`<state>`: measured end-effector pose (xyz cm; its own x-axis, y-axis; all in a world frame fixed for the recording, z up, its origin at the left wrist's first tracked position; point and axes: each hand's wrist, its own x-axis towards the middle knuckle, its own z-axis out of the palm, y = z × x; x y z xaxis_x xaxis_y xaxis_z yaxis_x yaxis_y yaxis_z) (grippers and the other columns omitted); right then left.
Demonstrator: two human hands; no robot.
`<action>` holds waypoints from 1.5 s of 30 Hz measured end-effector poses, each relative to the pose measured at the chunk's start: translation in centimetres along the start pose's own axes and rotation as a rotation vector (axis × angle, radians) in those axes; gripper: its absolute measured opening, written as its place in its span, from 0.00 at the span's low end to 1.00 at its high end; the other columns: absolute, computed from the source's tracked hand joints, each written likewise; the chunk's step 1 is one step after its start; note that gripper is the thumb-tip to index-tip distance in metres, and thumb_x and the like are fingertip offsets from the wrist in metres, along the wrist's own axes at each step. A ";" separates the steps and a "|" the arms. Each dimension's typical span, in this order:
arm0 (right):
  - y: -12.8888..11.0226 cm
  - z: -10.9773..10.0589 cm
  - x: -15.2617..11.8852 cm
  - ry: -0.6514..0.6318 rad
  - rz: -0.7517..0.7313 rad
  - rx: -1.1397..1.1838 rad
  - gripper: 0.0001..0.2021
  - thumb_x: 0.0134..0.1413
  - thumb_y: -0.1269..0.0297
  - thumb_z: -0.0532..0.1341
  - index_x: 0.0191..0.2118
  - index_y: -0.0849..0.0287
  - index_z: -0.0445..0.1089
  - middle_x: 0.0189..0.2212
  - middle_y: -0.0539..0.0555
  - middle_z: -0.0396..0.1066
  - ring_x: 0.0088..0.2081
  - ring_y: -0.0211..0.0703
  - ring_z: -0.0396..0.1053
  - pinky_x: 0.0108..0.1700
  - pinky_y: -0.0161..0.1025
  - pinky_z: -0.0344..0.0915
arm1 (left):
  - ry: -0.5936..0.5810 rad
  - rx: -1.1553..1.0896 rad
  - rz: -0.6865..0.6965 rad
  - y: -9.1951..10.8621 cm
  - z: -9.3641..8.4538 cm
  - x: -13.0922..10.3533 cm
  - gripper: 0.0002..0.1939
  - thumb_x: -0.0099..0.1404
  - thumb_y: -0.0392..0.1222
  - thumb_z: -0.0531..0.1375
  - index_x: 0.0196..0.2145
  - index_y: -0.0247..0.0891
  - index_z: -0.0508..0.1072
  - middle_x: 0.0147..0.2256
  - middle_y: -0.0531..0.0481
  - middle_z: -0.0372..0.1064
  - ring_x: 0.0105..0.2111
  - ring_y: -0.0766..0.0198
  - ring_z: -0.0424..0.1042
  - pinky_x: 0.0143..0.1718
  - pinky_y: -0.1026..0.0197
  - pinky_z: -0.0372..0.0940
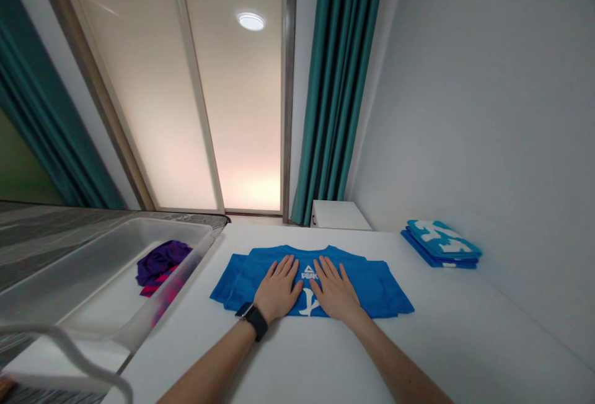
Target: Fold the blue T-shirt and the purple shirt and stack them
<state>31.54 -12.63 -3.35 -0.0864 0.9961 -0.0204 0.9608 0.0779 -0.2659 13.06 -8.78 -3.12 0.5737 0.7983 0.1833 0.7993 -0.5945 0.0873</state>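
A blue T-shirt (362, 280) with white lettering lies partly folded on the white table (297, 360), its neckline toward the far side and its sleeves out to both sides. My left hand (279, 289), with a black watch on the wrist, rests flat on the shirt left of the white print. On the other side of the print, my right hand (335, 289) also presses flat, fingers stretched out. Neither hand grips the cloth. The print is partly covered by my fingers.
Folded blue garments with white patterns (441, 244) are stacked at the table's right, near the wall. To the left stands a translucent plastic bin (106, 230) holding purple and red-striped clothing (162, 264). A white cabinet (341, 215) stands beyond the table, by a green curtain (341, 82).
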 end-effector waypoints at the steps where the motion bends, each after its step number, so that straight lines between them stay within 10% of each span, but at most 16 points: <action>1: 0.0 0.0 0.0 -0.001 0.000 -0.001 0.34 0.65 0.47 0.38 0.70 0.61 0.43 0.70 0.57 0.39 0.70 0.48 0.32 0.67 0.55 0.29 | 0.004 -0.002 0.001 0.0 0.0 0.0 0.29 0.72 0.52 0.44 0.65 0.38 0.57 0.66 0.43 0.51 0.66 0.54 0.49 0.65 0.47 0.48; 7: -0.1 -0.1 -0.2 0.009 0.000 -0.012 0.33 0.66 0.47 0.37 0.69 0.61 0.45 0.70 0.56 0.38 0.70 0.49 0.33 0.67 0.55 0.29 | 0.044 0.008 0.024 -1.4 -1.4 -1.3 0.29 0.73 0.52 0.43 0.67 0.37 0.53 0.67 0.44 0.49 0.67 0.54 0.48 0.66 0.47 0.47; 19: -1.3 -2.3 1.9 -0.001 -0.058 -0.137 0.28 0.64 0.52 0.47 0.63 0.61 0.60 0.62 0.65 0.59 0.63 0.59 0.53 0.63 0.56 0.47 | -0.040 -0.016 -0.039 -12.4 -4.3 -9.7 0.28 0.75 0.50 0.41 0.68 0.40 0.50 0.67 0.45 0.49 0.66 0.57 0.51 0.64 0.48 0.51; 28: -8.7 -0.7 9.2 0.076 -0.512 0.110 0.23 0.64 0.68 0.47 0.62 0.59 0.60 0.59 0.59 0.64 0.60 0.47 0.59 0.61 0.47 0.52 | 0.149 -0.321 -0.102 -12.9 -6.1 -12.4 0.20 0.73 0.46 0.46 0.56 0.41 0.70 0.59 0.45 0.66 0.59 0.57 0.64 0.61 0.49 0.59; 35: -12.8 0.8 14.0 0.014 -0.453 0.067 0.17 0.64 0.65 0.51 0.55 0.60 0.66 0.52 0.62 0.67 0.54 0.51 0.62 0.54 0.46 0.57 | 0.190 -0.500 -0.066 -11.7 -7.8 -12.5 0.10 0.69 0.42 0.54 0.40 0.41 0.75 0.43 0.46 0.74 0.46 0.59 0.71 0.50 0.55 0.65; 45: -12.4 1.0 16.0 0.002 -0.382 0.010 0.10 0.68 0.62 0.49 0.46 0.56 0.64 0.41 0.56 0.74 0.44 0.47 0.68 0.47 0.41 0.55 | 0.083 -0.379 -0.083 -10.9 -8.0 -12.2 0.09 0.66 0.49 0.59 0.35 0.41 0.73 0.40 0.47 0.70 0.43 0.56 0.67 0.46 0.53 0.61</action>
<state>18.01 2.27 -1.30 -0.4374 0.8954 0.0835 0.8570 0.4432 -0.2631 -4.03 -12.81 1.48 0.4808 0.8439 0.2380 0.7109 -0.5340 0.4576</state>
